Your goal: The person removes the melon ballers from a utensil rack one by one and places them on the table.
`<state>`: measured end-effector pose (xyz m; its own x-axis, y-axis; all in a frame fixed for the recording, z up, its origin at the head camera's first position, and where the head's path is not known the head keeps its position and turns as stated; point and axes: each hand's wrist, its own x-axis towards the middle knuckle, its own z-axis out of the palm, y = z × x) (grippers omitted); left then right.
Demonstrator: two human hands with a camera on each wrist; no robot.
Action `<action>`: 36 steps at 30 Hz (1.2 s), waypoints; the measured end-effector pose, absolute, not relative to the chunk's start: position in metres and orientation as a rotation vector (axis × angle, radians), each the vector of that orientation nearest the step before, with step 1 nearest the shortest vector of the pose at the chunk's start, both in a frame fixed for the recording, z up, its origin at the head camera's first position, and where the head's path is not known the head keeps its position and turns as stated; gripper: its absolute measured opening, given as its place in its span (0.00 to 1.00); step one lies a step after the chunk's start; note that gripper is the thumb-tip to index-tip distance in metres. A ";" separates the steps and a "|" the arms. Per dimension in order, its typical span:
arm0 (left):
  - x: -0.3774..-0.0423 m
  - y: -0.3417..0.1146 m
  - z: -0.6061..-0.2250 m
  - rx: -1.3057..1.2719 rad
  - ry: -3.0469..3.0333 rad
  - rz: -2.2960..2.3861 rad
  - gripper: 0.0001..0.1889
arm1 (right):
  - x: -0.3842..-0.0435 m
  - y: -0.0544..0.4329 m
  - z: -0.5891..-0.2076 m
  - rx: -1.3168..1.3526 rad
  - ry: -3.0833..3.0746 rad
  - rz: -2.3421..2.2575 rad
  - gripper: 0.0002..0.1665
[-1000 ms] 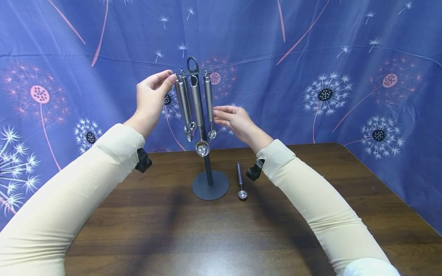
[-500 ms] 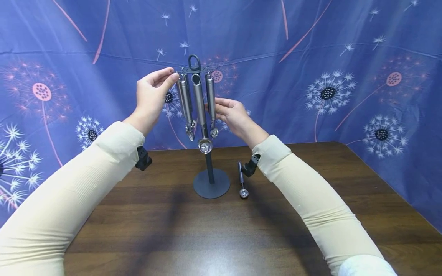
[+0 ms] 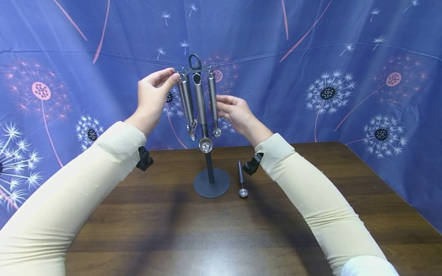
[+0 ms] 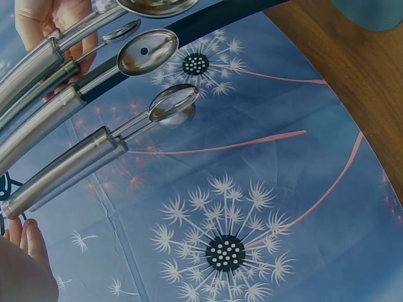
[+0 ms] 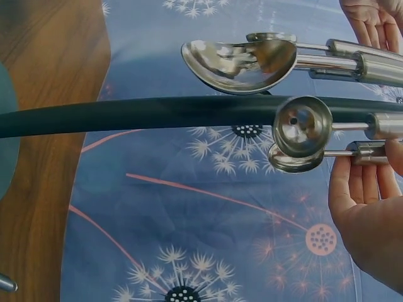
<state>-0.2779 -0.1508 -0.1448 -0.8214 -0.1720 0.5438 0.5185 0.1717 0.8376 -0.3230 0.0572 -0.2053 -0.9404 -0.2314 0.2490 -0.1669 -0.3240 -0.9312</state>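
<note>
A dark metal stand point(image 3: 208, 165) carries several steel scoops hanging from its top ring by their handle loops. Thumb and forefinger of my left hand point(image 3: 150, 94) pinch the left edge of the stand's top, right by a scoop's loop. My right hand point(image 3: 239, 115) is at the right side, its fingers behind the handle of a hanging melon baller point(image 3: 213, 94) and its thumb near the front, as the right wrist view shows. A larger scoop point(image 3: 200, 101) hangs at the front. In the left wrist view, paired scoops point(image 4: 69, 163) hang near the left fingertips.
Another melon baller point(image 3: 240, 178) lies on the brown wooden table point(image 3: 155, 222), just right of the stand's round base point(image 3: 211, 188). A blue curtain point(image 3: 262, 46) with dandelion prints hangs behind the table.
My right hand has risen a little, and its fingers have slipped behind the right-hand melon baller's handle. That melon baller has shifted slightly right. My left hand keeps its pinch at the stand's top.
</note>
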 end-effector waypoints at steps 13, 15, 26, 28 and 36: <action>-0.276 -0.151 -0.145 -0.326 -1.920 -1.707 0.22 | -0.320 0.068 -0.198 -0.452 1.850 -2.496 0.25; -0.276 -0.151 -0.145 -0.323 -1.924 -1.702 0.22 | -0.319 0.069 -0.198 -0.447 1.847 -2.507 0.24; -0.276 -0.152 -0.145 -0.336 -1.905 -1.726 0.20 | -0.318 0.074 -0.200 -0.384 1.908 -2.467 0.19; -0.276 -0.152 -0.145 -0.329 -1.901 -1.723 0.20 | -0.319 0.076 -0.202 -0.379 1.929 -2.448 0.17; -0.277 -0.149 -0.145 -0.346 -1.874 -1.744 0.19 | -0.318 0.086 -0.210 -0.336 1.990 -2.396 0.22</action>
<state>-0.2769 -0.1493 -0.1454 -0.8150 -0.1782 0.5514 0.5371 0.1246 0.8342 -0.3182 0.0859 -0.2104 -0.9769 -0.1433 0.1584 -0.1294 -0.1931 -0.9726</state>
